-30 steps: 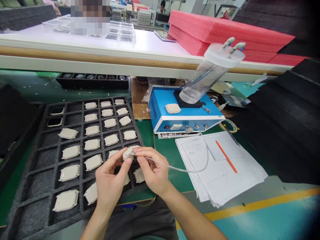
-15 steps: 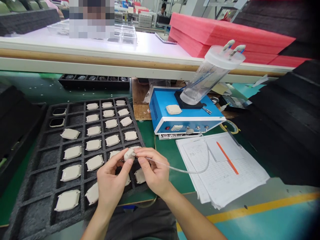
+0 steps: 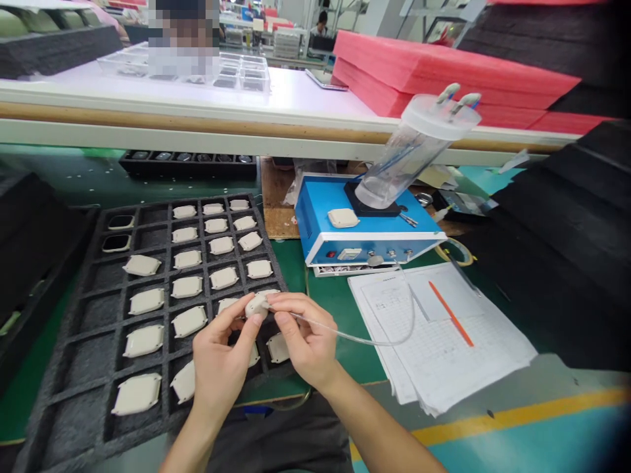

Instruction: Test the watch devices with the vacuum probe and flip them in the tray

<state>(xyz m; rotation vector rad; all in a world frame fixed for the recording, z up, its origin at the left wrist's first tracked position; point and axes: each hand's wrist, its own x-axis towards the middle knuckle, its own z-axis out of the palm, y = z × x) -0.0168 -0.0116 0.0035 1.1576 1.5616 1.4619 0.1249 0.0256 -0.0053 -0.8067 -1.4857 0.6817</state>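
1. The held case (image 3: 256,306) looked the likeliest thing to be lost: it was up in the fingers above the near right part of the tray (image 3: 79,364), and a loosened pinch could have dropped it onto the cases below.
2. The thin tube (image 3: 374,342) was another risk. It curved from the front of the blue box (image 3: 379,225), over the papers (image 3: 444,368), to the right hand; a snag or tug there might have pulled its tip off line. A skewed push could have marked the case.
3. The loose case (image 3: 344,218) on the box's top, left of the cylinder (image 3: 407,154), could have slid off if the box were knocked.
4. The left hand (image 3: 221,355) came in from the near left, thumb on the near side and index finger on the far side, pinching the case between them.
5. The right hand (image 3: 310,338) came in from the near right and gripped the tube close to its end, thumb below and fingers above. Whether the tip entered the case or merely met it could not be told.
6. Both forearms reached forward and inward, the hands almost meeting at the case, above the worktop (image 3: 328,295).
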